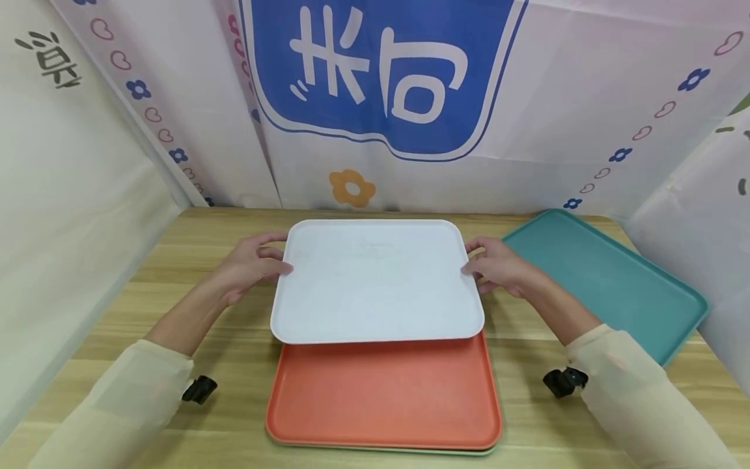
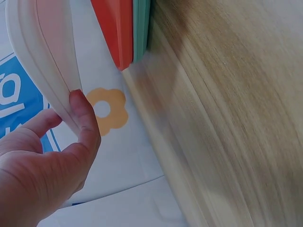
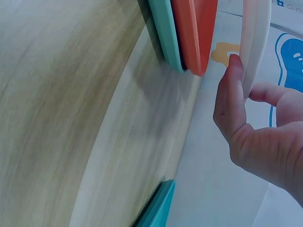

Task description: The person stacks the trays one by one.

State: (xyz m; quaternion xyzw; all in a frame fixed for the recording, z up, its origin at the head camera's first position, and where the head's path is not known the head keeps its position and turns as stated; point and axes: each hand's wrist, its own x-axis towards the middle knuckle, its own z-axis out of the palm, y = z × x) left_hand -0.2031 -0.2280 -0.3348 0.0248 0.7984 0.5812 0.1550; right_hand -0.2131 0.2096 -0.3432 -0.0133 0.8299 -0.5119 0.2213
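Observation:
A white rectangular tray is held up over a red tray, covering that tray's far part in the head view. My left hand pinches the white tray's left edge, thumb on top and fingers beneath. On the opposite side my right hand pinches the right edge in the same way. Both wrist views show a gap between the white tray and the red tray. Under the red tray lies a light green tray, its rim just showing in the head view.
A teal tray lies turned at an angle on the wooden table, to the right of the stack. Behind the table hangs a printed white cloth, and more cloth lines both sides.

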